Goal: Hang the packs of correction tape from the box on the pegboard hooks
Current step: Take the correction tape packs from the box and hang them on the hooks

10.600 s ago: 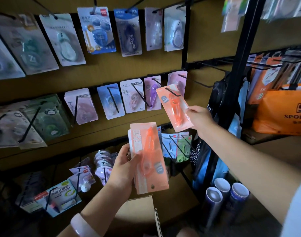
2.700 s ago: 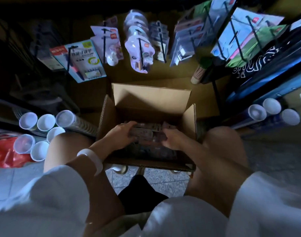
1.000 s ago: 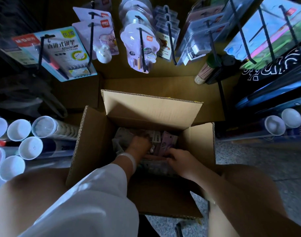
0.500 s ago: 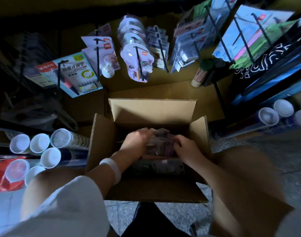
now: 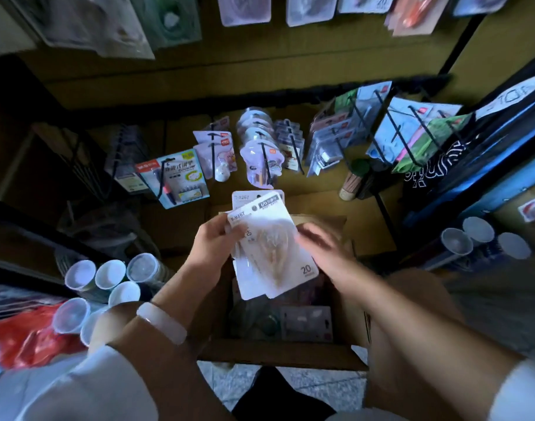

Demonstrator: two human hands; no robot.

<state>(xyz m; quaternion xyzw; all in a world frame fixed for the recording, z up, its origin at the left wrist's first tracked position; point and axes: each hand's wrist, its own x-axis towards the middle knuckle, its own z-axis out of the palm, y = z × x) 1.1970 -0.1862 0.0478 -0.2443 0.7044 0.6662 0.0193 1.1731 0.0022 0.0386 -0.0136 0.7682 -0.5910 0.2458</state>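
Above the open box (image 5: 348, 344), the left hand (image 5: 211, 247) grips a fanned stack of packs (image 5: 269, 247), perhaps three, while the right hand (image 5: 321, 247) rests open-fingered against their right edge.

Dim overall, with deep shadow at the far left. Glare washes out the white packs (image 5: 269, 238) at centre. Edges bend and smear; the right hand (image 5: 321, 247) is motion-blurred.

Left hand (image 5: 213, 244) fingers clenched, right hand (image 5: 322, 247) fingers loosely spread alongside.
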